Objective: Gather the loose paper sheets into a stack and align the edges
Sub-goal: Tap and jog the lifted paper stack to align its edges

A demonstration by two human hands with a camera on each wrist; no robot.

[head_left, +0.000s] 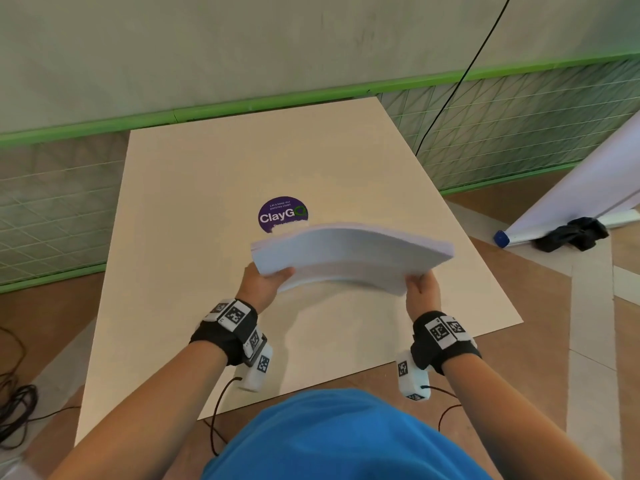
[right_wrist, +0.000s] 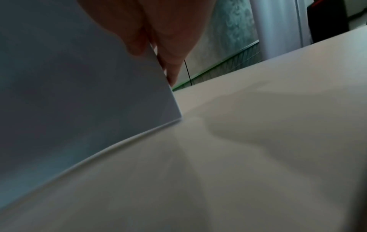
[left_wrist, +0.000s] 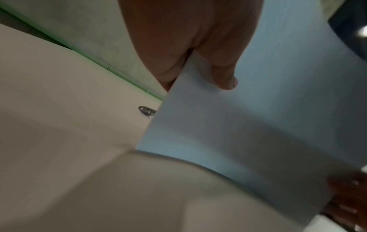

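Note:
A thick stack of white paper sheets (head_left: 349, 251) is held upright on its long edge over the beige table (head_left: 207, 188), bowed in the middle. My left hand (head_left: 265, 282) grips its left end, thumb across the near face. My right hand (head_left: 420, 287) grips the right end. In the left wrist view the paper stack (left_wrist: 248, 119) fills the right half with my thumb (left_wrist: 224, 73) pressed on it. In the right wrist view the paper stack (right_wrist: 79, 87) stands with its lower edge near the table (right_wrist: 258, 141), fingers (right_wrist: 170, 51) behind its edge.
A round purple ClayGo sticker (head_left: 281, 213) lies on the table just behind the stack. A green-framed mesh partition (head_left: 519, 126) runs along the far side. A rolled white banner (head_left: 588, 188) and black cloth (head_left: 571, 233) lie on the floor at right. Cables (head_left: 14, 410) trail at left.

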